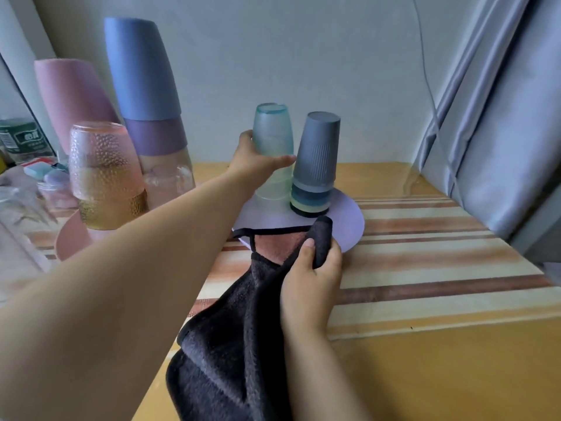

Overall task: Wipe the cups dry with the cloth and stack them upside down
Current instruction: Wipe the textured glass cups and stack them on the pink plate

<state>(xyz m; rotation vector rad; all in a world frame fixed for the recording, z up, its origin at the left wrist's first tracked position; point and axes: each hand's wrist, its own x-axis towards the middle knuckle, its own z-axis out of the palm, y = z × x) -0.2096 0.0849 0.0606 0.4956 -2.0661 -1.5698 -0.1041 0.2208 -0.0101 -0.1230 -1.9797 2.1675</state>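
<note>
head | left hand [253, 165] grips teal cup [273, 132] | right hand [315, 268] holds cloth [230, 344]

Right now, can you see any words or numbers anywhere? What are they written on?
Green bottle label: white characters on it, too blurred to read.
Cups, cloth, plates and striped table mat: no writing visible.

Two hands [255, 161], one dark cloth [230, 354], two round trays [349, 226] (lilac, pink), several upturned cup stacks [315, 159].
</note>
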